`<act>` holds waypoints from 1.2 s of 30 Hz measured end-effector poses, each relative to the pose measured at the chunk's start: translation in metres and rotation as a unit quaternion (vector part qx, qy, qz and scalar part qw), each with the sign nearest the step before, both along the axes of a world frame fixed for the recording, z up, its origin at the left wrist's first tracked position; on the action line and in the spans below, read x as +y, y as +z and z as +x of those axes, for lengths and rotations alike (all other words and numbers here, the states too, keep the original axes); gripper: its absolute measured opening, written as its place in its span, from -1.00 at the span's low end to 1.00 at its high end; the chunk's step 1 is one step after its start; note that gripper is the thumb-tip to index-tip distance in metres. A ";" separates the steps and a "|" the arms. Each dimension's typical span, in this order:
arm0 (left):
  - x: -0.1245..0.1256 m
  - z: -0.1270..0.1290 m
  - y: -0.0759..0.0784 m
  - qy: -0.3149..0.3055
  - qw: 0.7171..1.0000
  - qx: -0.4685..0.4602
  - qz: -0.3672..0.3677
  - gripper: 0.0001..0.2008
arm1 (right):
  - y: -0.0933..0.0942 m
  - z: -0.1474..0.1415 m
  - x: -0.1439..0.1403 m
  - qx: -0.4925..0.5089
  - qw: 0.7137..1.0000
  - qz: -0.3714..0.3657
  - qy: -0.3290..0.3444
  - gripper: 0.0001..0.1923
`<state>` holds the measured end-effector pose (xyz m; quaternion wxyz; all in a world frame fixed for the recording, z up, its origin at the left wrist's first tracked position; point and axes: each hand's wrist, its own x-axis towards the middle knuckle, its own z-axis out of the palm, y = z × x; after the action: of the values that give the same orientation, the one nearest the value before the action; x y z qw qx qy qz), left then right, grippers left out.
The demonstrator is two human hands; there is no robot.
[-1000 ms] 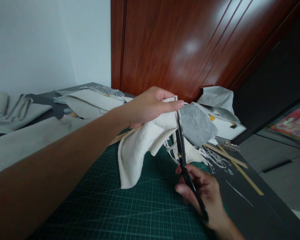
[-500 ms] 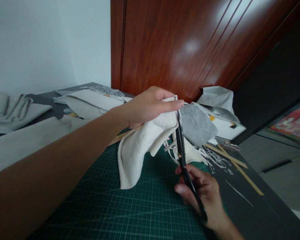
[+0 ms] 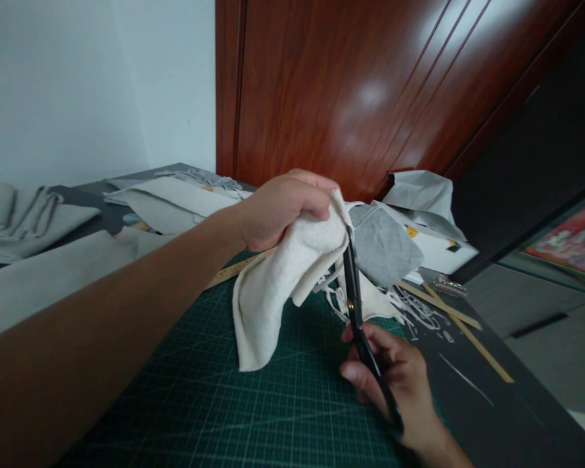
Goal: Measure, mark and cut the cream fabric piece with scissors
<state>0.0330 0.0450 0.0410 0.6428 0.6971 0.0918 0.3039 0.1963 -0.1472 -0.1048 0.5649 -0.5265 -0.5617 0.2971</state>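
Left hand point(image 3: 287, 205) has a cream felt-like cloth point(image 3: 268, 312) bunched in a closed grip by its top edge, thumb pressed down on the fabric near the upper corner. The cloth hangs folded over the green cutting mat point(image 3: 224, 409), and I can't tell if its lower corner touches the grid. Right hand point(image 3: 394, 383) is curled loosely around the handles of some black scissors point(image 3: 352, 279) — blades pointing up and away, almost together, tips right at the cloth's right-hand edge. Can't really tell whether they're biting into it. There's a wooden ruler point(image 3: 231, 270) poking out behind the cloth, and a grey fabric piece point(image 3: 387, 250) sits just past the blades. Over to the right it's messy — curly white trimmings point(image 3: 422, 311) and two crossed yellowish strips point(image 3: 478, 343) on the dark tabletop point(image 3: 517, 422). Folded pale fabric point(image 3: 19, 224) is piled far left.
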 end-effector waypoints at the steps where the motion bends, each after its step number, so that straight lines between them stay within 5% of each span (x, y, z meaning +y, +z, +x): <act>1: 0.000 0.000 0.000 0.004 1.000 -0.001 -0.001 -0.82 | 0.000 0.000 0.000 0.001 1.000 -0.001 0.003 -0.66; 19: -0.004 0.007 -0.003 0.050 0.997 0.032 0.053 -0.77 | 0.000 0.003 0.002 0.013 0.999 0.016 0.042 -0.70; 27: -0.004 0.008 -0.003 0.040 0.998 0.037 0.005 -0.78 | -0.001 0.003 0.002 0.003 0.999 0.020 0.040 -0.70; 36: -0.005 0.009 -0.006 0.071 0.992 0.063 0.087 -0.77 | -0.001 0.005 0.004 -0.018 0.999 0.016 0.024 -0.71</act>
<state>0.0423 0.0405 0.0353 0.5493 0.7602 0.1545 0.3106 0.2010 -0.1430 -0.1057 0.5557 -0.5089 -0.5891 0.2917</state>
